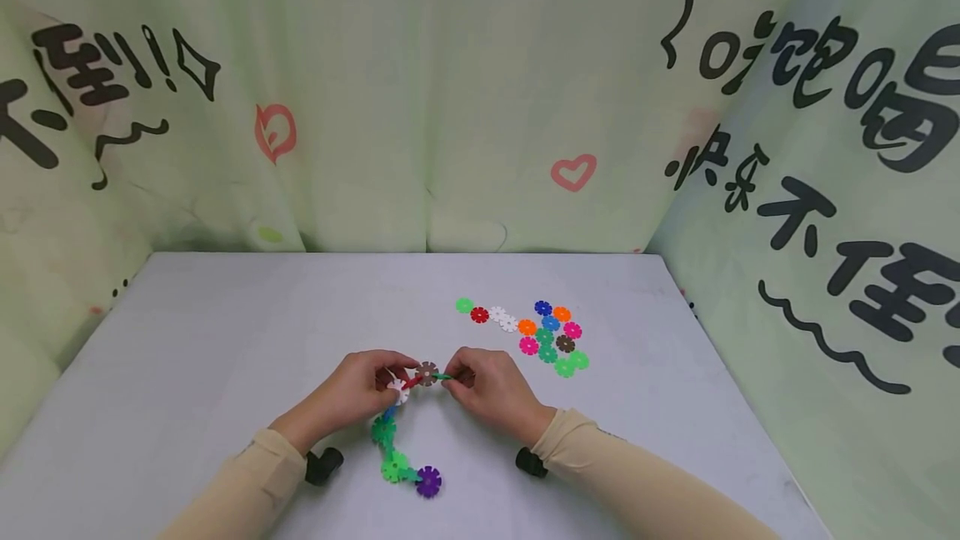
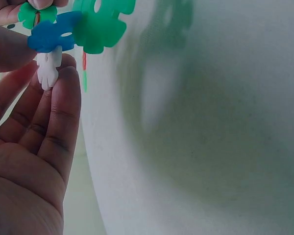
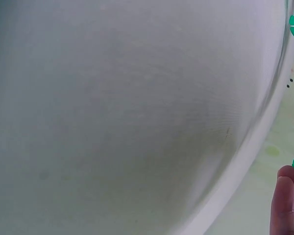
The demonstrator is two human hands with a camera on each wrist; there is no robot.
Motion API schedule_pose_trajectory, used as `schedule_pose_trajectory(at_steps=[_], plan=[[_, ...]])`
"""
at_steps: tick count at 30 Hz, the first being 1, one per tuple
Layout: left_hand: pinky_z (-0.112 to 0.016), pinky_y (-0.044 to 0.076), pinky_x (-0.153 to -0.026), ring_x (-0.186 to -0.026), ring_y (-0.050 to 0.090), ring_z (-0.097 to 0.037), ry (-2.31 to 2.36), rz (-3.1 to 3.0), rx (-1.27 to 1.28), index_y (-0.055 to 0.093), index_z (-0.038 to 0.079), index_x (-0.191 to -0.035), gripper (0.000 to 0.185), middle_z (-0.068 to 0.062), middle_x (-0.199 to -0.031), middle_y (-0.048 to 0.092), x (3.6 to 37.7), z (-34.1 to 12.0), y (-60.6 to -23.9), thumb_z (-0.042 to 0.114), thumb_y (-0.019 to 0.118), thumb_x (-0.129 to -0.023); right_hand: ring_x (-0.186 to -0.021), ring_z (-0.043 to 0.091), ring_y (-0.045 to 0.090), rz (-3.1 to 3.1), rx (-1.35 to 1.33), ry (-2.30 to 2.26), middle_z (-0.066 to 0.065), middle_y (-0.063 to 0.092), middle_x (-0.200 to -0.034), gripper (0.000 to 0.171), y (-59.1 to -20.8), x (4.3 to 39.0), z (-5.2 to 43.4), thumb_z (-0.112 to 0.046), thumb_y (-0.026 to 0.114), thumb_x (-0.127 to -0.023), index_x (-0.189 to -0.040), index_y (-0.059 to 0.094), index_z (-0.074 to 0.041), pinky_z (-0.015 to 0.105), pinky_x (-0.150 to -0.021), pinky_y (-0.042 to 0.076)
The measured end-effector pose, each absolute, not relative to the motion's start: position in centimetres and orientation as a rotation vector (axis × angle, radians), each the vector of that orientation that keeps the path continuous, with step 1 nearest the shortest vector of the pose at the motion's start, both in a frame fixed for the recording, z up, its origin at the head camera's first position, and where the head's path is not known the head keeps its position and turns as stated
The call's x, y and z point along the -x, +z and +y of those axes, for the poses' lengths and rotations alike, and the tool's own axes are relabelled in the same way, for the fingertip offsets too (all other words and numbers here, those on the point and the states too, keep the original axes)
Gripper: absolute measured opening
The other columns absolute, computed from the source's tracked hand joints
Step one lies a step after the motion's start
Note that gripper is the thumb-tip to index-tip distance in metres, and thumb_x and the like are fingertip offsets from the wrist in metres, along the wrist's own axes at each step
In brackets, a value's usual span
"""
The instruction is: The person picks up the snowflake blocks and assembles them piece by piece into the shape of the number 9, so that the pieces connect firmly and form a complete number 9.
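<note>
Chain, near end: a purple disc (image 1: 428, 482) is lying on the worktop (image 1: 187, 373) closest to the person, joined to green discs (image 1: 390, 452) that are rising toward the hands.
Chain, upper end: a blue disc (image 2: 51, 35) and a white disc (image 2: 48, 68) are sitting at the left fingertips; a red piece (image 1: 412, 382), a brown disc (image 1: 427, 372) and a green piece (image 1: 442, 376) are spanning the gap between the hands, held clear of the worktop.
Left hand (image 1: 358, 392): is pinching the white disc between thumb and fingers, so it is grasping the chain; the remaining fingers are lying fairly straight in the left wrist view.
Right hand (image 1: 486, 387): is curling its fingers round the green piece at the chain's right end; the right wrist view is showing only one fingertip (image 3: 284, 200) at the picture's edge.
Sleeves: beige sleeves are covering both forearms.
Loose pile (image 1: 551, 336): discs in green, red, white, blue, orange, pink and brown are lying flat beyond the right hand, well apart from the chain.
Backdrop: a pale green printed cloth (image 1: 420, 107) is hanging behind and beside the worktop.
</note>
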State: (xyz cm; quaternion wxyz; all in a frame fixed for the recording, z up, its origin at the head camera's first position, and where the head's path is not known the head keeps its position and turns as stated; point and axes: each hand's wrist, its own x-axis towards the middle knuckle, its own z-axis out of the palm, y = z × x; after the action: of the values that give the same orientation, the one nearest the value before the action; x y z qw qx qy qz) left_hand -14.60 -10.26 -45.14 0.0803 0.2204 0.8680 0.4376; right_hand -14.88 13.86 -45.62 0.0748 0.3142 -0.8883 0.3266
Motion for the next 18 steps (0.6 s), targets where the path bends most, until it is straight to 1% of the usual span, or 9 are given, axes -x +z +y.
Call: schedule_pose_trajectory(at_steps=[6, 11, 18], plan=[[-0.029, 0.053, -0.074, -0.084, 0.059, -0.014, 1.338, 2.581, -0.687, 0.070, 0.008, -0.119, 0.036, 0.006, -0.096, 0.066, 14.66, -10.13, -45.27, 0.002, 0.076, -0.084, -0.070, 0.001, 0.062, -2.643, -0.966, 0.982, -0.006, 0.068, -0.082, 0.017, -45.60, 14.80, 13.76, -0.006, 0.082, -0.082, -0.089, 0.069, -0.013, 0.016, -0.065, 0.051], [-0.028, 0.053, -0.075, -0.085, 0.060, -0.012, 1.325, 2.598, -0.695, 0.071, 0.010, -0.118, 0.034, 0.008, -0.096, 0.066, 14.88, -9.90, -45.48, 0.002, 0.075, -0.085, -0.071, 0.001, 0.062, -2.641, -0.972, 0.986, -0.006, 0.069, -0.082, 0.017, -45.56, 14.80, 13.70, -0.006, 0.082, -0.082, -0.089, 0.069, -0.013, 0.016, -0.066, 0.051], [-0.028, 0.053, -0.076, -0.086, 0.059, -0.011, 1.278, 2.617, -0.679, 0.070, 0.010, -0.121, 0.037, 0.009, -0.097, 0.066, 14.99, -9.44, -45.59, 0.005, 0.078, -0.085, -0.072, 0.001, 0.062, -2.658, -0.975, 1.004, -0.006, 0.069, -0.083, 0.016, -45.65, 14.78, 13.70, -0.006, 0.082, -0.082, -0.090, 0.069, -0.013, 0.016, -0.066, 0.052]])
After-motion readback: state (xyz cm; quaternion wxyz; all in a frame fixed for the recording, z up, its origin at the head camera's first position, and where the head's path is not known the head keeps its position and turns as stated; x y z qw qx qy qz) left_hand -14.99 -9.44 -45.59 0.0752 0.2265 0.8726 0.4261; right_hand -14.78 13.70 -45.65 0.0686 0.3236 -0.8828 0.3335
